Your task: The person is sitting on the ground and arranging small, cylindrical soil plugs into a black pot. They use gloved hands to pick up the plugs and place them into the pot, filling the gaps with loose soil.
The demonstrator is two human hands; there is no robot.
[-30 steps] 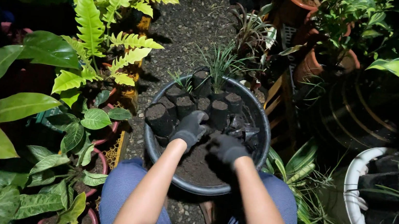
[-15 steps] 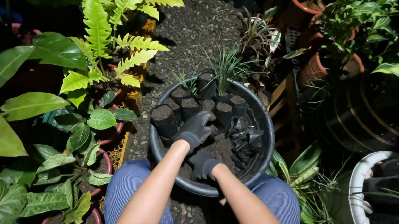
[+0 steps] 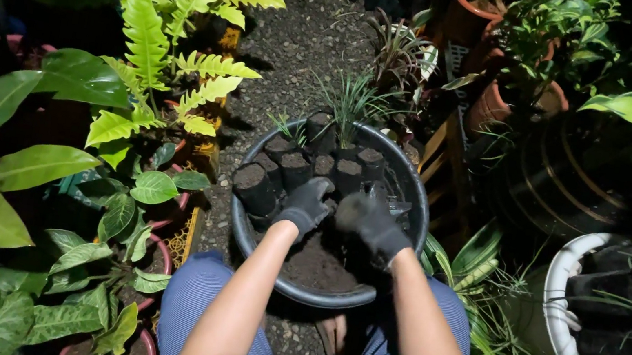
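Both gloved hands work inside the basin (image 3: 411,207), over its soil (image 3: 320,265). The left hand (image 3: 303,207) rests on the small black pots (image 3: 292,170), which lie at 11 o'clock from it in a row running 8 to 2; I cannot tell its grip. The right hand (image 3: 371,222), just beside at 3 o'clock, looks loosely clenched, holding nothing visible.

Head camera looks steeply down, close over the basin (image 3: 409,215) (single view).
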